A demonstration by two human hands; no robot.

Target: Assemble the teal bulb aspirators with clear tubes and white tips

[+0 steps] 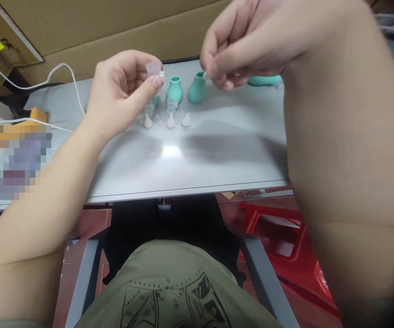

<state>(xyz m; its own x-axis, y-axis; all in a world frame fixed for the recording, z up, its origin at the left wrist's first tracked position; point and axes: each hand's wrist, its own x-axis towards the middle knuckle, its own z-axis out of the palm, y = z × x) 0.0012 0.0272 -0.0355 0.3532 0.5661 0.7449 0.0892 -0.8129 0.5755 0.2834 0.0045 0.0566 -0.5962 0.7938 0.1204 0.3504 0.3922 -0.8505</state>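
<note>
My left hand (125,89) pinches a small translucent plastic cup-shaped piece (153,69) between thumb and fingers, above the table's far side. My right hand (244,50) is raised to the right of it, thumb and fingertips pressed together on a tiny whitish piece too small to name. Just below those fingertips stands an open-necked teal bulb-shaped bottle (197,89). A second teal bottle (174,90) stands upright between the hands. Another teal shape (155,100) is mostly hidden behind my left hand. In front lie white funnel-shaped pieces (171,120) and a translucent piece (172,106).
A teal object (265,80) lies on the grey table (183,168) behind my right wrist. White cables (60,68) run along the left, near an orange object (38,116). Cardboard (115,27) borders the back. A red plastic stool (278,237) is on the floor at right.
</note>
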